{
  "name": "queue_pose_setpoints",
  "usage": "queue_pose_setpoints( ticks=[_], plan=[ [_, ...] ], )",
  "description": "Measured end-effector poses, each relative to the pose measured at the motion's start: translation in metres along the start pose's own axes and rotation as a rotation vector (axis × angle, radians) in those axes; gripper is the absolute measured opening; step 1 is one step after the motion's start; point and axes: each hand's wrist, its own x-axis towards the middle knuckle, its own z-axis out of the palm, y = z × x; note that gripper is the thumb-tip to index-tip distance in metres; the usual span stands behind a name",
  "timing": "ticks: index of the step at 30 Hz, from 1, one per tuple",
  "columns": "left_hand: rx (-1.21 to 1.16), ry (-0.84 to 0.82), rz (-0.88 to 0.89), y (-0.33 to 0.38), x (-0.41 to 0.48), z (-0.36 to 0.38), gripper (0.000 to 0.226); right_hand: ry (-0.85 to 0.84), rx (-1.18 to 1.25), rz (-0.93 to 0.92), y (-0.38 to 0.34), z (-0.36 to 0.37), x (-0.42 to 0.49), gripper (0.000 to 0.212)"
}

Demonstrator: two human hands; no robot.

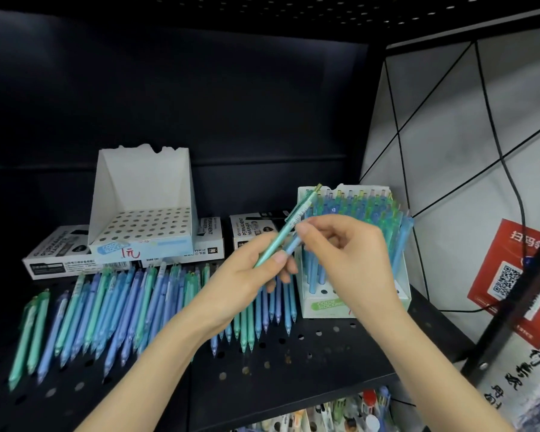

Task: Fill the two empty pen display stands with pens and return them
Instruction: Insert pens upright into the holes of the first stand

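An empty white display stand (144, 194) with a holed base sits on marker boxes at the back left. A second white stand (402, 275) at the right holds several blue and green pens upright. Many loose blue and green pens (113, 307) lie in a row on the black shelf. My left hand (250, 275) holds a green pen (289, 227) tilted up toward the right stand. My right hand (349, 254) pinches a light blue pen (293, 243) in front of the filled stand, right beside the green one.
Black-and-white permanent marker boxes (60, 254) lie behind the loose pens. The perforated black shelf (293, 353) ends at a front edge, with more stationery (356, 410) on a lower level. A wire grid panel and a red QR poster (512, 269) stand at the right.
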Motion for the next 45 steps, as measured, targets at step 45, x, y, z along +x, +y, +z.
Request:
queue_pose_setpoints(
  ticks=[45],
  plan=[
    [-0.103, 0.130, 0.061, 0.002, -0.004, -0.004, 0.015, -0.117, -0.029, 0.072, -0.004, -0.035, 0.008, 0.027]
  ],
)
